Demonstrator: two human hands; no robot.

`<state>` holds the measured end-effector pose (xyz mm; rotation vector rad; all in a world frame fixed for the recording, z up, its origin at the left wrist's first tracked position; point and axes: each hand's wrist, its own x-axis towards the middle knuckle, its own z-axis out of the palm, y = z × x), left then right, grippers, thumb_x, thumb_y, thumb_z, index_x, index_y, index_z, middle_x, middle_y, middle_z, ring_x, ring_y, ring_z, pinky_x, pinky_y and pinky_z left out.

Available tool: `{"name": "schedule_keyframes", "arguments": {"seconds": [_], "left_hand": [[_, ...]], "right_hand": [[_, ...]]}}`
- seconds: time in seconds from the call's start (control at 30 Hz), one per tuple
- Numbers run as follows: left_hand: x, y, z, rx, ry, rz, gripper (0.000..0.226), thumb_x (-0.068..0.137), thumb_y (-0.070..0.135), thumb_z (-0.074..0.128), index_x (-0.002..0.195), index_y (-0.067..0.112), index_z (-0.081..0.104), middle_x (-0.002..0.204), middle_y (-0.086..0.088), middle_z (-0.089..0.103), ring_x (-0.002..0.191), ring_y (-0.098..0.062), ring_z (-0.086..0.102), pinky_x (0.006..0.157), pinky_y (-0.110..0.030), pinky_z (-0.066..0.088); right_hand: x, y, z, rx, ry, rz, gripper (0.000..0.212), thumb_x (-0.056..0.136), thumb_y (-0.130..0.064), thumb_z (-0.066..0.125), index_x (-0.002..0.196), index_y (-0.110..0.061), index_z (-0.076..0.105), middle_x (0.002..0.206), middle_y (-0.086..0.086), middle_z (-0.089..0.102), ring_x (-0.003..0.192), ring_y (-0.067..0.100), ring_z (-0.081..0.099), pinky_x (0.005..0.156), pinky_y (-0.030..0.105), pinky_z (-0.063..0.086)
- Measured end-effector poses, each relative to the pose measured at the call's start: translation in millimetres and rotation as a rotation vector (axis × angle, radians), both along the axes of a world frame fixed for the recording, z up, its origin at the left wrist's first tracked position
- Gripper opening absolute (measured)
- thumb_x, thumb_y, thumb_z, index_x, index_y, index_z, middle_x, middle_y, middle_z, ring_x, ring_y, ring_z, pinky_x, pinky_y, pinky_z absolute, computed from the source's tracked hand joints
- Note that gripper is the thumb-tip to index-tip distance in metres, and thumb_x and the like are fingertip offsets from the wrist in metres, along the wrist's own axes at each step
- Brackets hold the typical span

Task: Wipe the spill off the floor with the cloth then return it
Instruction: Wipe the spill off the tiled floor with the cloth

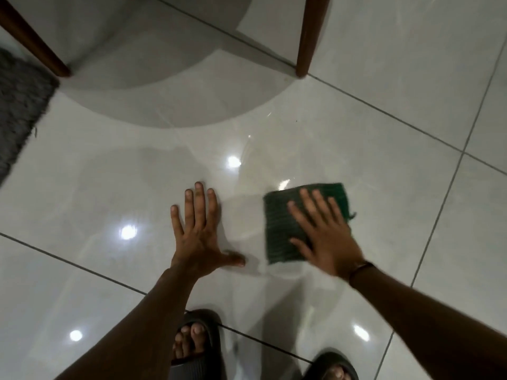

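Note:
A dark green folded cloth (277, 229) lies flat on the glossy pale tiled floor (109, 187). My right hand (323, 234) presses flat on top of the cloth with fingers spread, and it looks motion-blurred. My left hand (197, 231) rests palm-down on the bare tile to the left of the cloth, fingers apart, holding nothing. A thin wet film with faint curved edges (247, 171) shows on the tile just beyond and between the hands.
Two brown wooden furniture legs (308, 37) (33, 39) stand at the back, with a round shadow beneath. A grey shaggy rug (19, 111) lies at the left edge. My feet in dark slippers (196, 344) are at the bottom.

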<state>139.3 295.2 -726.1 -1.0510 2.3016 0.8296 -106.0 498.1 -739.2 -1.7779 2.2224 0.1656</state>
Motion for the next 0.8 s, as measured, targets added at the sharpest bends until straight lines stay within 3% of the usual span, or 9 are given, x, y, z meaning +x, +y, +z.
{"name": "schedule_keyframes", "arguments": {"seconds": [0.07,0.2,0.3,0.37,0.47,0.57,0.7,0.8], "left_hand": [[-0.1,0.3,0.4,0.000,-0.011,0.012,0.177,0.043,0.104,0.065,0.167,0.022,-0.031,0.172,-0.006,-0.045,0.161,-0.032,-0.040,0.129,-0.064,-0.020],[-0.4,0.0,0.4,0.023,-0.035,0.000,0.179,0.044,0.098,0.073,0.167,0.023,-0.032,0.170,-0.005,-0.049,0.159,-0.030,-0.044,0.128,-0.064,-0.022],[-2.2,-2.7,3.1,0.043,-0.063,-0.033,0.181,0.045,0.093,0.079,0.164,0.021,-0.037,0.165,-0.006,-0.056,0.154,-0.030,-0.051,0.125,-0.061,-0.028],[-2.3,-5.0,6.1,0.057,-0.088,-0.050,0.182,0.045,0.094,0.078,0.162,0.019,-0.040,0.162,-0.008,-0.059,0.152,-0.032,-0.053,0.124,-0.062,-0.030],[-1.5,-4.7,6.1,0.060,-0.082,-0.047,0.184,0.044,0.094,0.079,0.163,0.017,-0.039,0.163,-0.010,-0.057,0.154,-0.035,-0.049,0.126,-0.067,-0.024],[-0.5,-4.0,4.4,0.035,-0.094,-0.045,0.184,0.042,0.095,0.078,0.164,0.017,-0.037,0.166,-0.011,-0.054,0.156,-0.037,-0.046,0.127,-0.069,-0.020],[-3.2,-4.1,4.5,0.021,-0.089,-0.044,0.185,0.042,0.091,0.082,0.164,0.019,-0.038,0.164,-0.009,-0.057,0.155,-0.035,-0.048,0.127,-0.067,-0.022],[-1.0,-1.9,8.4,-0.001,-0.063,-0.027,0.183,0.043,0.089,0.083,0.166,0.019,-0.034,0.168,-0.008,-0.051,0.158,-0.034,-0.044,0.129,-0.066,-0.019]], "right_hand": [[-43.0,-6.9,4.3,0.072,0.014,-0.131,0.082,0.109,-0.068,0.023,0.175,-0.021,0.019,0.183,0.018,0.012,0.169,0.044,0.014,0.133,0.066,0.022],[-60.8,-132.6,3.6,-0.016,0.030,-0.510,0.084,0.108,-0.066,0.019,0.176,-0.020,0.002,0.184,0.021,0.000,0.170,0.047,0.002,0.136,0.066,0.008],[-3.8,-172.6,-5.6,-0.068,-0.023,-0.329,0.080,0.110,-0.063,0.023,0.176,-0.023,0.007,0.184,0.017,0.003,0.170,0.044,0.003,0.137,0.065,0.005],[34.3,-129.6,-7.2,-0.067,-0.053,-0.114,0.078,0.111,-0.063,0.028,0.176,-0.024,0.010,0.185,0.014,0.005,0.171,0.041,0.005,0.137,0.065,0.007],[27.2,-31.2,-2.8,-0.023,-0.020,-0.019,0.078,0.111,-0.067,0.029,0.176,-0.026,0.013,0.185,0.011,0.008,0.171,0.038,0.009,0.135,0.064,0.017],[-36.3,-10.2,2.5,0.079,0.020,-0.178,0.081,0.110,-0.068,0.020,0.176,-0.021,0.017,0.183,0.017,0.013,0.169,0.045,0.015,0.133,0.066,0.021],[-53.5,-135.2,0.1,-0.023,0.044,-0.554,0.084,0.109,-0.066,0.017,0.176,-0.016,0.008,0.182,0.026,0.008,0.167,0.053,0.010,0.133,0.071,0.014],[3.6,-192.0,-7.7,-0.082,0.002,-0.350,0.079,0.110,-0.061,0.022,0.176,-0.018,0.012,0.183,0.022,0.008,0.168,0.050,0.009,0.135,0.068,0.008]]}}
